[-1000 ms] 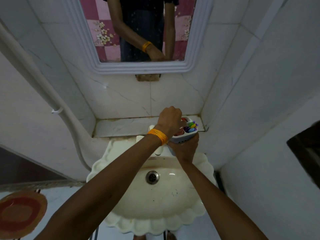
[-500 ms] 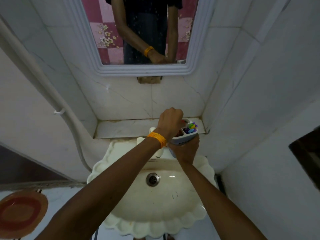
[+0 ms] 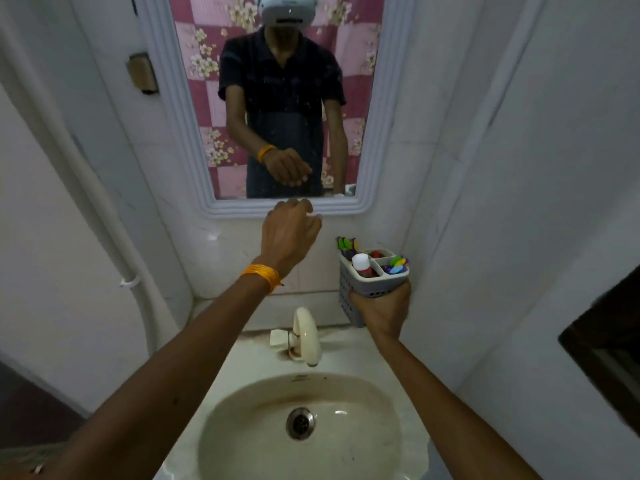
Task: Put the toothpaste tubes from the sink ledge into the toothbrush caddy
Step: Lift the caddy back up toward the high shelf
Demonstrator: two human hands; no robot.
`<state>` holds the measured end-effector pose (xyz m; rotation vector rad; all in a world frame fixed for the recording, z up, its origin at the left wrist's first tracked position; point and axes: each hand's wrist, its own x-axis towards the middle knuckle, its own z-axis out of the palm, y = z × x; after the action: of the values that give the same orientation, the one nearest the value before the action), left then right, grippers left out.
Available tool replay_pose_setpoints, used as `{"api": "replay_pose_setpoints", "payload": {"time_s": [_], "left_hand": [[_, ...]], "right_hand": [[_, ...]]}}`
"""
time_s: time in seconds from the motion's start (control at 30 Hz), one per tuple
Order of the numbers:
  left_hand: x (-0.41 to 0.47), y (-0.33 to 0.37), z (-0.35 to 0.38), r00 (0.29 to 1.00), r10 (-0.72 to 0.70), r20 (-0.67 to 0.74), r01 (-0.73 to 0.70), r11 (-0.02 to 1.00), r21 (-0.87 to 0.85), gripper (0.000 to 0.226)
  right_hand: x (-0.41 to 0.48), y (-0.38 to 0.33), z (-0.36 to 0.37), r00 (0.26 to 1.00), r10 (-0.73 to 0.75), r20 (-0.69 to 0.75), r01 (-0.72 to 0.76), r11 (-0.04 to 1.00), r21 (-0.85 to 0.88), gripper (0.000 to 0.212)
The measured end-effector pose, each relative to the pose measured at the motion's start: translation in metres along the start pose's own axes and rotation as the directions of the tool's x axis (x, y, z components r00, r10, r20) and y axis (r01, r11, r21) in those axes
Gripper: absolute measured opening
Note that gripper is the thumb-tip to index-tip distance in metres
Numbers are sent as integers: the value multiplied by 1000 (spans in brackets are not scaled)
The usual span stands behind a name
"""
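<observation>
My right hand (image 3: 382, 311) grips the grey perforated toothbrush caddy (image 3: 370, 282) from below and holds it up above the sink ledge (image 3: 311, 297), near the right wall. Inside the caddy stands a red toothpaste tube with a white cap (image 3: 362, 264), a second red item (image 3: 375, 253) sits in the compartment behind it, and colourful toothbrushes (image 3: 398, 265) fill another. My left hand (image 3: 289, 230) hangs raised in front of the mirror's lower frame, fingers loosely curled and empty, well left of the caddy.
A cream tap (image 3: 304, 336) stands at the back of the sink basin (image 3: 242, 420). A white-framed mirror (image 3: 375, 109) hangs above on the tiled wall. A white pipe (image 3: 114, 233) runs down the left wall. A dark opening (image 3: 606, 344) sits at the right.
My left hand has lifted out of the caddy and moved up and left, empty. The view has tilted up and closer, and the caddy now shows a tube standing inside.
</observation>
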<state>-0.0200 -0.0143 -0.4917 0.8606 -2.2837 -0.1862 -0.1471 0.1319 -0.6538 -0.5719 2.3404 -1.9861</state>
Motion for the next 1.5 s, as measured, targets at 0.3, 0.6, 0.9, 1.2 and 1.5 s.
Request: {"api": "replay_pose_setpoints", "payload": {"time_s": [0.3, 0.6, 0.9, 1.2, 1.5], "left_hand": [[85, 34, -98, 930, 239, -281, -220, 971, 97, 31], [168, 92, -222, 763, 426, -486, -304, 900, 312, 36], [222, 151, -317, 658, 471, -588, -339, 882, 327, 39], [280, 170, -357, 702, 473, -532, -283, 871, 401, 45], [326, 172, -365, 855, 409, -319, -212, 837, 505, 67]], "right_hand": [[57, -172, -38, 961, -231, -154, 251, 960, 126, 112], [93, -350, -96, 813, -482, -327, 555, 811, 185, 117], [114, -496, -144, 683, -567, -461, 685, 716, 135, 113], [138, -602, -162, 643, -563, -519, 702, 705, 104, 109], [177, -671, -135, 660, -534, -528, 639, 769, 22, 106]]}}
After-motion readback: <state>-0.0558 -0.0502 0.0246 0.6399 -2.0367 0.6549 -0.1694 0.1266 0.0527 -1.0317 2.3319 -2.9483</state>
